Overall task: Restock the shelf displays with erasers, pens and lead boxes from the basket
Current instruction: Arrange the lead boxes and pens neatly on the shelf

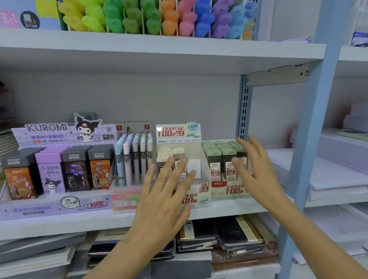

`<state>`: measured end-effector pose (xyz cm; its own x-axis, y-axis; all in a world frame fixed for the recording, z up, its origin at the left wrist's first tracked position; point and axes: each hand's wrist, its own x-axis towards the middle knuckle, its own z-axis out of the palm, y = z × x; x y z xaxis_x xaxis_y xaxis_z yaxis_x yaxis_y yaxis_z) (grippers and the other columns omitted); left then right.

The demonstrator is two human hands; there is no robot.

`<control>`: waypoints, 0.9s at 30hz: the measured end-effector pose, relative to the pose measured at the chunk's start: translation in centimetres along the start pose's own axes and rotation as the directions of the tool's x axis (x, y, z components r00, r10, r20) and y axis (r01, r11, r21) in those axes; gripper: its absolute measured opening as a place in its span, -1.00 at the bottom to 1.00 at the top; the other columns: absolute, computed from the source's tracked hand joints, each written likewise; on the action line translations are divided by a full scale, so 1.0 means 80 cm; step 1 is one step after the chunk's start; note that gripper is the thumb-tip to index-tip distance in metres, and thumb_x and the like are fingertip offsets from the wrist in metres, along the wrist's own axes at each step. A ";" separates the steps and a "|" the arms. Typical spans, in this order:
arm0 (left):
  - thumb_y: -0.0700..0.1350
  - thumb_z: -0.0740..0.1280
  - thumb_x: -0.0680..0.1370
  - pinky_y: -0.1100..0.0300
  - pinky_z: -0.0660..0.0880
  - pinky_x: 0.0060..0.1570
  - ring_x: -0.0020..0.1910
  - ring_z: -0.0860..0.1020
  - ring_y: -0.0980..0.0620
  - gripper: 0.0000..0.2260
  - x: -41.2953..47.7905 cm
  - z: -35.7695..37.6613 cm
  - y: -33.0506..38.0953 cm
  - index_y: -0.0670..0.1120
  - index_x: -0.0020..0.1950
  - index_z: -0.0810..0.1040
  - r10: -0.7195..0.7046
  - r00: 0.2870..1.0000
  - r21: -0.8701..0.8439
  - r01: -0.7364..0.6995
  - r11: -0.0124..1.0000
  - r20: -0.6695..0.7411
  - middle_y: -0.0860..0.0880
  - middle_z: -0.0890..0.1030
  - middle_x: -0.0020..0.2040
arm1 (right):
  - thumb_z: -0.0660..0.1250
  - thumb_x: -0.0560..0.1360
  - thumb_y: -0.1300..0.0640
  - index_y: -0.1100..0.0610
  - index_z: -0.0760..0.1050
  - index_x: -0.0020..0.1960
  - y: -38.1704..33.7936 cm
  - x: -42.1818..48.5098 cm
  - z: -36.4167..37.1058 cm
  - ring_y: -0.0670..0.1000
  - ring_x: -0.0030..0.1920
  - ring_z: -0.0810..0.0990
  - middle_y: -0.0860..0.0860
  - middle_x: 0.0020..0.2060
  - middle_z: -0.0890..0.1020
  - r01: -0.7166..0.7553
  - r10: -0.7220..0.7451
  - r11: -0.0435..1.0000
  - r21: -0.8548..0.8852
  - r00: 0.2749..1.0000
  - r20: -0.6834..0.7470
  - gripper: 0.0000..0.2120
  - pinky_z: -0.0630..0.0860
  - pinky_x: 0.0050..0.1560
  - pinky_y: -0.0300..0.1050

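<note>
Both hands are empty, fingers straight and spread wide. The left hand (165, 195) is held in front of the 2B display (204, 186); contact cannot be told. The right hand (255, 169) is set at the green boxes (219, 155) just right of that display, probably to square the rows. In the 2B display the lead boxes (166, 153) are stood upright, long axis vertical, labels facing out for reading. A gap is left at its right side, likely the refill slot. The pens (131, 157) just left of it are also stood upright. The basket is not seen.
</note>
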<state>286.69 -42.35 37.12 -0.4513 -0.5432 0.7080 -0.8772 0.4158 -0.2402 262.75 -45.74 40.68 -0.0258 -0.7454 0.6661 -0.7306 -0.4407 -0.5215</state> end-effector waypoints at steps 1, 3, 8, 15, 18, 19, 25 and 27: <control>0.09 0.08 0.59 -0.21 0.07 0.42 0.54 0.12 -0.16 -0.47 0.002 0.001 0.005 -0.07 0.53 0.26 -0.013 1.000 0.009 0.013 1.000 0.016 -0.12 0.17 0.56 | 0.12 0.54 -0.25 -0.10 0.14 0.54 0.007 -0.008 0.002 -0.04 0.54 0.04 -0.14 0.56 -0.02 0.000 0.000 1.000 0.017 0.999 0.041 -0.39 0.21 0.46 0.23; 0.06 0.11 0.59 -0.21 0.08 0.40 0.50 0.21 -0.18 -0.51 0.007 0.001 0.010 -0.09 0.48 0.35 -0.052 0.999 0.024 0.052 0.998 0.016 -0.13 0.29 0.51 | 0.16 0.47 -0.32 -0.16 0.09 0.54 0.017 -0.025 0.011 -0.08 0.56 -0.04 -0.26 0.54 -0.14 0.031 -0.036 0.998 0.046 0.995 0.098 -0.31 0.29 0.42 0.25; -0.07 0.43 0.47 -0.21 0.06 0.41 0.46 0.31 -0.19 -0.52 0.016 0.006 0.011 -0.11 0.38 0.49 -0.082 0.996 -0.003 0.082 0.997 -0.017 -0.14 0.43 0.43 | 0.42 0.48 0.03 -0.04 0.47 0.04 0.034 -0.031 0.014 -0.28 0.51 -0.04 -0.24 0.55 -0.05 0.108 -0.114 0.986 0.129 0.992 0.044 -0.82 0.25 0.46 0.02; -0.12 0.47 0.44 -0.22 0.06 0.42 0.45 0.33 -0.18 -0.58 0.022 0.006 0.010 -0.12 0.28 0.54 -0.117 0.993 -0.016 0.116 0.993 -0.012 -0.13 0.49 0.37 | 0.49 0.41 0.07 0.04 0.54 -0.15 0.031 -0.035 -0.001 -0.32 0.43 0.15 -0.25 0.51 0.11 0.102 -0.115 0.971 0.217 0.992 0.047 -0.87 0.21 0.32 -0.38; -0.12 0.46 0.45 -0.22 0.05 0.43 0.46 0.31 -0.18 -0.59 0.020 0.006 0.008 -0.12 0.28 0.54 -0.107 0.994 -0.028 0.107 0.994 -0.008 -0.13 0.48 0.38 | 0.50 0.40 0.08 0.04 0.55 -0.14 0.027 -0.038 -0.001 -0.41 0.40 0.11 -0.22 0.52 0.11 0.102 -0.114 0.971 0.216 0.993 0.042 -0.87 0.18 0.32 -0.40; -0.11 0.46 0.46 -0.23 0.05 0.43 0.47 0.30 -0.18 -0.59 0.019 0.006 0.008 -0.12 0.29 0.53 -0.107 0.994 -0.030 0.106 0.994 -0.010 -0.14 0.47 0.39 | 0.50 0.40 0.07 0.03 0.55 -0.10 0.027 -0.039 -0.001 -0.43 0.39 0.11 -0.21 0.52 0.11 0.104 -0.116 0.972 0.210 0.992 0.043 -0.85 0.16 0.32 -0.41; 0.07 0.09 0.59 -0.13 -0.04 0.50 0.56 0.05 -0.10 -0.45 0.032 0.003 0.032 -0.15 0.53 0.24 -0.095 0.995 -0.115 0.094 0.989 -0.009 -0.11 0.16 0.57 | 0.21 0.49 -0.22 -0.11 0.19 0.50 0.031 -0.018 -0.021 -0.15 0.47 0.22 -0.19 0.54 0.08 -0.055 0.067 0.938 0.343 0.997 -0.024 -0.39 0.28 0.44 -0.02; 0.17 -0.05 0.61 -0.05 -0.17 0.53 0.57 -0.16 0.00 -0.39 0.046 0.006 0.044 -0.11 0.59 -0.01 -0.102 0.994 -0.160 0.107 0.981 0.041 -0.05 -0.04 0.60 | 0.11 0.51 -0.24 -0.09 0.07 0.56 0.027 -0.011 -0.020 -0.19 0.44 0.22 -0.15 0.54 0.15 -0.127 0.119 0.906 0.404 0.992 0.046 -0.33 0.26 0.44 -0.06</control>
<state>281.85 -43.19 38.53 -0.3658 -0.6121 0.7011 -0.8828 0.4667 -0.0532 260.10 -45.28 39.83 -0.0808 -0.8148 0.5741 -0.3829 -0.5064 -0.7726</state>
